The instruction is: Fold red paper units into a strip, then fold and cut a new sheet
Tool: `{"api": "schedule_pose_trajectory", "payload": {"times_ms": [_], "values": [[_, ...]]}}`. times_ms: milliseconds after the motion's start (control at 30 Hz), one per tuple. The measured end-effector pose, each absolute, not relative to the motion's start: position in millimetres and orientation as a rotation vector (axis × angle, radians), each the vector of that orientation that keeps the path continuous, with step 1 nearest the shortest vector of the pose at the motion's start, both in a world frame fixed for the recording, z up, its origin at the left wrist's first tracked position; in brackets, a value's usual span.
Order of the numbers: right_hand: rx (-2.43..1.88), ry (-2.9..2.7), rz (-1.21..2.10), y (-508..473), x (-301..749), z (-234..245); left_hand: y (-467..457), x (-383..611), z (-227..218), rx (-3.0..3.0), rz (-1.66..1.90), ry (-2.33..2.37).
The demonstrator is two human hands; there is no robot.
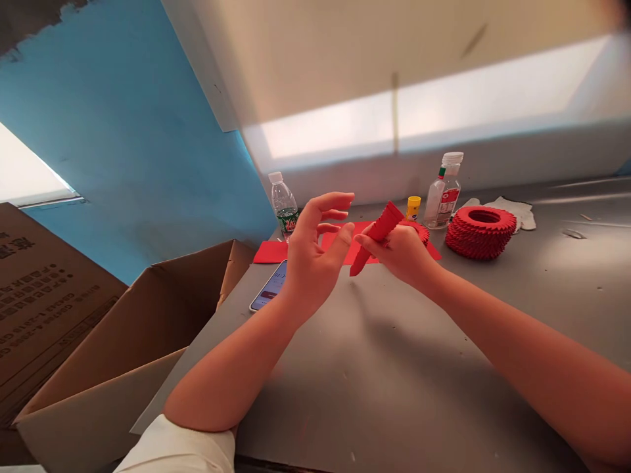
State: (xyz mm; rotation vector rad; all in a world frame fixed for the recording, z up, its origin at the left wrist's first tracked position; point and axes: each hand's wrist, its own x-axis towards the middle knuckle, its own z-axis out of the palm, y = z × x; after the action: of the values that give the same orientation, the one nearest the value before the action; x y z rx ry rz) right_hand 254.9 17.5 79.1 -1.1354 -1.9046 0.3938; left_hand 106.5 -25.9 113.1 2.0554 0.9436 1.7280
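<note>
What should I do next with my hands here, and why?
Probably bring your left hand in to steady the red paper piece. Your right hand is gripping it alone, with its long end sticking out unsupported, while your left hand is open, empty and right beside it.

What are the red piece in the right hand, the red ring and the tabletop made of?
The folded piece in the right hand looks like matte red paper, with sharp creases. The ring seems to be stacked folded paper units, pointed edges showing. The grey tabletop may be painted sheet metal, given its soft sheen.
</note>
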Motion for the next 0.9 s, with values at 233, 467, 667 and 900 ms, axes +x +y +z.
{"api": "schedule_pose_trajectory", "payload": {"times_ms": [233,467,667,900], "values": [[-1.179,-1.912,0.449,19.3,256.2,77.8,-25.3,106.2,112.2,2.115,1.660,0.941],[-1.233,-1.896,0.373,25.0,260.8,77.8,-26.6,104.8,113.7,2.117,1.648,0.963],[-1.227,-1.908,0.374,26.9,263.7,76.5,-30.3,105.3,115.8,2.109,1.641,0.944],[-1.175,-1.867,0.423,28.0,265.6,75.8,-30.8,99.6,123.9,2.062,1.554,0.823]]}}
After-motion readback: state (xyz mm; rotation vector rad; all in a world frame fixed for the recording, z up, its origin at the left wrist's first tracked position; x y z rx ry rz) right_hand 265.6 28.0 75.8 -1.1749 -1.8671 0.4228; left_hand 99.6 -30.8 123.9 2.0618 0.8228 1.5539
